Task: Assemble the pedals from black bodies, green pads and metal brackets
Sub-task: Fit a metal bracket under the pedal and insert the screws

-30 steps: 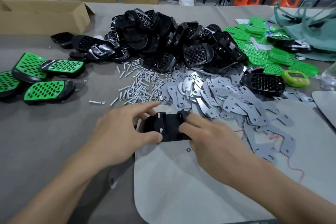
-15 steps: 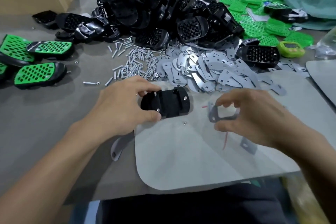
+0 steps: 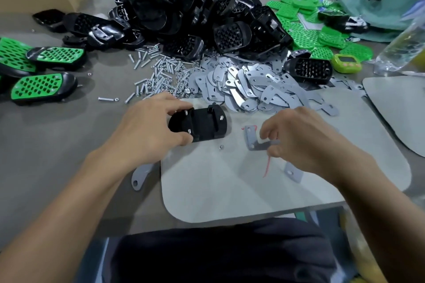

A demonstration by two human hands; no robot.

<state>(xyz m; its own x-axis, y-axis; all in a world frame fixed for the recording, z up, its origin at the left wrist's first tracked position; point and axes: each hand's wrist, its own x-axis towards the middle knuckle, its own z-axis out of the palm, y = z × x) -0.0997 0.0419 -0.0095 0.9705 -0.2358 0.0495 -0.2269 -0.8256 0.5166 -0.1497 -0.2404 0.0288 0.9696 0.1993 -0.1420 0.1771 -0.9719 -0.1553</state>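
My left hand [image 3: 142, 131] grips the black body [image 3: 202, 123] at its left end, thumb on the near edge and fingers over the far edge; the body lies with its underside up on the grey mat [image 3: 230, 186], and three bolt ends [image 3: 185, 112] stand up out of it; a second ago my right hand [image 3: 305, 140] was also on this body, but now it has left it and it pinches one metal bracket [image 3: 251, 138] between thumb and fingertips; the bracket is in the air beside the body, to its right, not touching it; since half a second ago I have turned it a little in my fingers, I think to find the correct side; this means, in my judgement, that the bolts are already in and the step in hand is to put the bracket over them; the holes must meet the bolt ends, so I should bring it flat and aligned; a small nut [image 3: 221, 147] waits on the mat between body and bracket; the bracket pile [image 3: 248, 85] and loose screws [image 3: 158, 73] lie just behind.
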